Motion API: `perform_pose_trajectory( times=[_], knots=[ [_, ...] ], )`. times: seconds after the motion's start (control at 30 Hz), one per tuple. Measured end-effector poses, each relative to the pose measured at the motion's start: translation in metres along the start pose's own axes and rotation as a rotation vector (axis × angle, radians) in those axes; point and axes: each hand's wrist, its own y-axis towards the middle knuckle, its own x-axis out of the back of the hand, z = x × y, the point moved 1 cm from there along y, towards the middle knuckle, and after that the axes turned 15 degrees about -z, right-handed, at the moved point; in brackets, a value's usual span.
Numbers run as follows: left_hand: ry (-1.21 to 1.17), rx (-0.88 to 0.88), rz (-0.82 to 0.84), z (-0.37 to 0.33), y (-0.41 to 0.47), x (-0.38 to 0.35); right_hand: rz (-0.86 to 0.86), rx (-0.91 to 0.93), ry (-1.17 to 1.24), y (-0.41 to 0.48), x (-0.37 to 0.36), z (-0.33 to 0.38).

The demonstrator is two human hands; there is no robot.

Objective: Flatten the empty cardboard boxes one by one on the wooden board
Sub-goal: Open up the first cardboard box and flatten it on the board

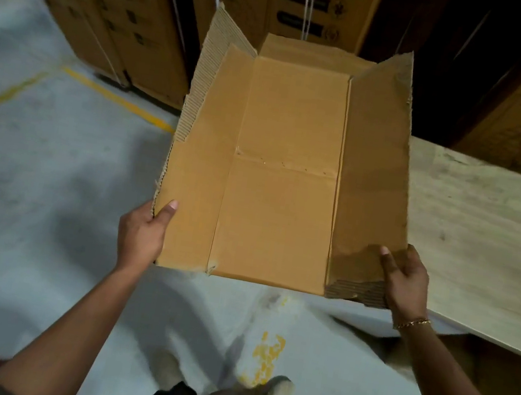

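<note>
Head view: a grey floor [32,197] is seen to the left of the wooden board [468,221]. Tall stacked boxes [109,22] are seen behind the board. The cardboard box [286,174] is held up in the air just left of the board, with its right wall over the board's left edge. It is open and empty, and its side walls lean outward. Its near left corner is pinched by the left hand [142,233], thumb on the inside. Its near right corner is pinched by the right hand [405,280], thumb on top. A bracelet [413,322] is worn on the right wrist. For a good job, the box should be laid in the middle of the board and its walls pressed flat with spread hands.
</note>
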Motion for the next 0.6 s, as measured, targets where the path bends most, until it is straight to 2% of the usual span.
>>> perform_pose_trajectory(
  times=[0.27, 0.47, 0.6],
  knots=[
    [0.016, 0.038, -0.128, 0.061, 0.134, 0.113, 0.084, 0.141, 0.006, -0.05, -0.176, 0.088],
    [0.022, 0.072, -0.212, 0.11, 0.239, 0.187, 0.149, 0.164, 0.07, -0.095, -0.303, 0.148],
    [0.062, 0.093, -0.257, 0.141, 0.303, 0.212, 0.178, 0.148, 0.082, -0.112, -0.376, 0.176]
  ],
)
